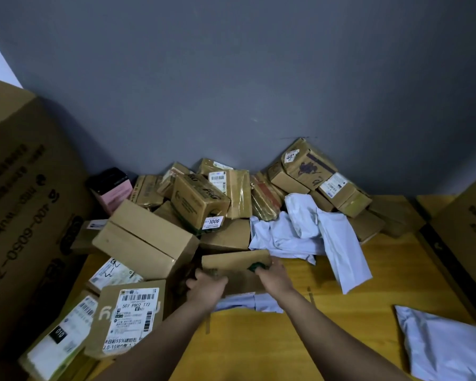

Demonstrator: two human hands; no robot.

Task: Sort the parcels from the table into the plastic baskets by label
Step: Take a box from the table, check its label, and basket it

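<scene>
Grey wall point(231, 78) fills the upper field, meeting a yellow wooden table point(368, 276) below. Tall printed carton point(25, 193) stands at far left, lettering upside down in this view; another large carton point(467, 224) at far right edge.

Heap of parcels point(231, 199) banked against the wall across the back of the table: brown boxes, most taped, several with white labels. One box with green print carries a sticker reading 1006 point(214, 221). Plain long box point(146, 237) tilts at the front left of the heap. Pink and black box point(112, 192) at the heap's left end.

Crumpled grey poly mailers point(313, 232) drape over the heap's right front. Separate grey mailer point(445, 342) lies alone near the bottom right corner, well apart from the rest.

Near left edge: flat brown parcel with barcode label point(132, 317) reading 507 P802 T72, overlapping other labelled flat packets point(66, 334).

Centre front: small flat cardboard parcel point(237, 268) held just above the table, a grey mailer point(248, 302) beneath it. Left hand point(206, 284) grips its left lower edge, fingers curled round the edge. Right hand point(272, 270) holds its right end, fingers curled over the top, near a dark green mark. No baskets in view.
</scene>
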